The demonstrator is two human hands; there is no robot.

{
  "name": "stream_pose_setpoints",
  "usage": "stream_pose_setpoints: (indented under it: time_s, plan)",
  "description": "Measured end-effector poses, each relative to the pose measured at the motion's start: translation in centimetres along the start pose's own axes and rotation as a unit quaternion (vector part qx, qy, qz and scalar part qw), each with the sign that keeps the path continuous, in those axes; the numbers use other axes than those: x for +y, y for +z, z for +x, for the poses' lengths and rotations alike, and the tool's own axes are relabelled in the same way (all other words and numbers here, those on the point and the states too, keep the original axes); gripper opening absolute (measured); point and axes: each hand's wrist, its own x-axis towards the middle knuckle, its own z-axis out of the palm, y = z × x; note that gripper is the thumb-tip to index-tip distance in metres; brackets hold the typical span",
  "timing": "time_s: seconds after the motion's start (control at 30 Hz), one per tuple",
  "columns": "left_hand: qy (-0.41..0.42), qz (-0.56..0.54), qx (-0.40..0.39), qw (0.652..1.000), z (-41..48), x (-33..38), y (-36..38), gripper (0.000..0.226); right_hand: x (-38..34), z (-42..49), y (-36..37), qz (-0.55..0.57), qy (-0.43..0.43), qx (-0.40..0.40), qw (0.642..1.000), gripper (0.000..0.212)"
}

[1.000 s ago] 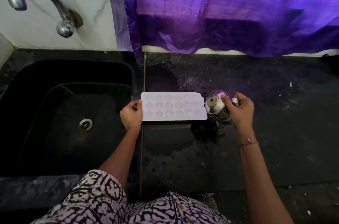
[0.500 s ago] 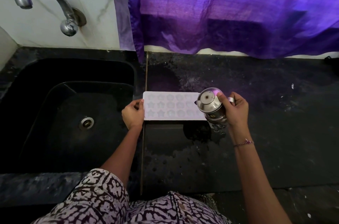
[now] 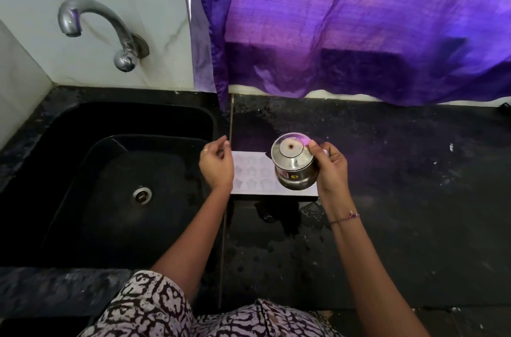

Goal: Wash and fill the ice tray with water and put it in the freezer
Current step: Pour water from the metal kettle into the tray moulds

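A pale ice tray (image 3: 253, 174) with star-shaped cavities lies flat on the black counter (image 3: 401, 184), just right of the sink. My right hand (image 3: 330, 171) grips a small steel pot (image 3: 293, 164), tilted above the tray's right half with its mouth turned up toward me. Whether water is pouring out cannot be made out. My left hand (image 3: 216, 166) is at the tray's left end, its fingers loosely curled and raised above the tray's far edge, holding nothing that I can see.
A black sink (image 3: 110, 118) with a steel drain (image 3: 141, 195) lies to the left, under a curved metal tap (image 3: 96, 21) on the white tiled wall. A purple curtain (image 3: 359, 32) hangs behind the counter. Wet patches mark the counter in front of the tray.
My right hand has moved the pot left, from beside the tray's right end to over its right half. My left hand has released the tray's left edge and lifted its fingers.
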Motion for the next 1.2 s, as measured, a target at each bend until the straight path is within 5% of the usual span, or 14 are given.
stream_pose_setpoints:
  time_s: [0.2,0.33,0.73,1.2]
  plan:
    - [-0.132,-0.189,-0.131,0.964,-2.2,4.3,2.7,0.031,1.0,1.2,2.8,0.049,0.018,-0.009,0.999,0.039]
    - [-0.199,-0.223,-0.197,0.934,-2.4,5.3,3.6,0.047,1.7,2.5,4.0,0.068,0.018,-0.011,0.997,0.037]
    - [-0.165,-0.231,-0.243,0.928,3.2,4.0,5.8,0.040,2.3,8.9,8.2,0.048,0.079,-0.029,0.995,0.007]
    - [-0.147,-0.237,-0.304,0.911,8.3,0.7,7.4,0.025,6.8,13.3,9.0,0.116,0.133,-0.027,0.984,0.013]
